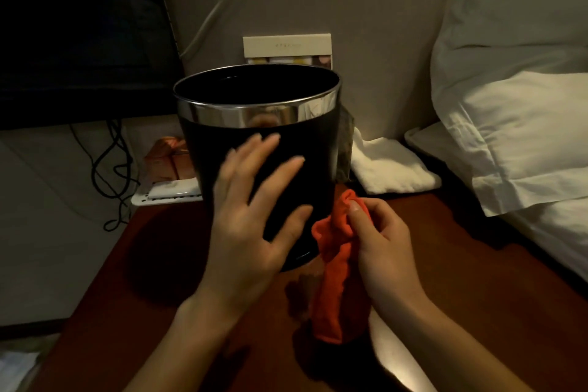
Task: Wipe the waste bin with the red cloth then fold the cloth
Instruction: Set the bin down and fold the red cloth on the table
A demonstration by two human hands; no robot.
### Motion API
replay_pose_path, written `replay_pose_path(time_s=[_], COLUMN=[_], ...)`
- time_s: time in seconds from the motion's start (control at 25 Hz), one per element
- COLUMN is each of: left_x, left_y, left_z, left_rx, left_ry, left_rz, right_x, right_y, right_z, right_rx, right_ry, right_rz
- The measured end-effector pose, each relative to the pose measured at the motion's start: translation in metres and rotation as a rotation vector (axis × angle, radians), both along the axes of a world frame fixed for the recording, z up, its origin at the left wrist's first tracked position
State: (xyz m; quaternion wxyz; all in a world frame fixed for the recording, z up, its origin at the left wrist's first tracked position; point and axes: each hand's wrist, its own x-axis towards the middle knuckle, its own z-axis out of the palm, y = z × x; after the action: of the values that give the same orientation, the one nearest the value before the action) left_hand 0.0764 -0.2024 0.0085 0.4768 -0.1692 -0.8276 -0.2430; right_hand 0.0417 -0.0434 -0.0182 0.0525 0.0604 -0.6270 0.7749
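One black waste bin (264, 149) stands on the one wooden counter (152, 264). One red cloth (337, 267) is here, and two hands: a left hand (251, 216) and a right hand (381, 245). Two white pillows (515, 99) lie on the bed, one folded white towel (388, 165), one card (288, 49) behind the bin, and a tangle of black cables (111, 169), too knotted to count.

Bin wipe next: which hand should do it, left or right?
Right. The right hand already pinches the red cloth, bunched beside the bin at its lower side. The left hand is spread open in front of the bin wall, better placed to steady it.
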Motion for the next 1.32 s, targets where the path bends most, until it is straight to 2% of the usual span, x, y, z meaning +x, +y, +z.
replay_pose_path(time_s=[0.12, 0.24, 0.28, 0.36, 0.52, 0.6, 0.68, 0.76, 0.84, 0.92, 1.08, 1.2, 1.32], left_x=[0.026, 0.043, 0.045, 0.047, 0.056, 0.058, 0.057, 0.055, 0.054, 0.045, 0.01, 0.004, 0.01], left_y=[0.018, 0.035, 0.039, 0.043, 0.045, 0.042, 0.04, 0.039, 0.035, 0.022, -0.005, -0.009, -0.016], left_z=[-0.026, -0.041, -0.046, -0.057, -0.056, -0.048, -0.041, -0.038, -0.034, -0.031, -0.049, -0.074, -0.084], left_rx=[0.186, 0.592, 0.709, 0.81, 0.769, 0.733, 0.663, 0.527, 0.393, 0.288, 0.06, 0.049, 0.089], left_ry=[-0.315, -0.712, -0.81, -0.921, -1.072, -1.146, -1.241, -1.329, -1.349, -1.262, -0.987, -0.847, -0.89], left_rz=[-0.154, -0.427, -0.505, -0.556, -0.571, -0.603, -0.611, -0.597, -0.547, -0.461, -0.12, -0.009, 0.117], right_x=[0.019, 0.037, 0.041, 0.048, 0.053, 0.051, 0.048, 0.046, 0.046, 0.04, 0.013, 0.011, 0.012], right_y=[0.013, 0.024, 0.027, 0.035, 0.06, 0.073, 0.085, 0.095, 0.104, 0.114, 0.124, 0.126, 0.13], right_z=[0.0, -0.006, -0.006, -0.006, -0.011, -0.017, -0.021, -0.021, -0.014, -0.017, -0.049, -0.062, -0.061], right_rx=[-0.075, -0.106, -0.145, -0.238, -0.368, -0.366, -0.151, 0.149, 0.289, 0.313, 0.638, 0.693, 0.687], right_ry=[-0.072, -0.148, -0.17, -0.18, -0.227, -0.33, -0.413, -0.358, -0.284, -0.28, -0.149, -0.036, 0.05], right_rz=[0.069, 0.149, 0.179, 0.258, 0.368, 0.437, 0.509, 0.54, 0.547, 0.498, 0.147, 0.103, 0.121])
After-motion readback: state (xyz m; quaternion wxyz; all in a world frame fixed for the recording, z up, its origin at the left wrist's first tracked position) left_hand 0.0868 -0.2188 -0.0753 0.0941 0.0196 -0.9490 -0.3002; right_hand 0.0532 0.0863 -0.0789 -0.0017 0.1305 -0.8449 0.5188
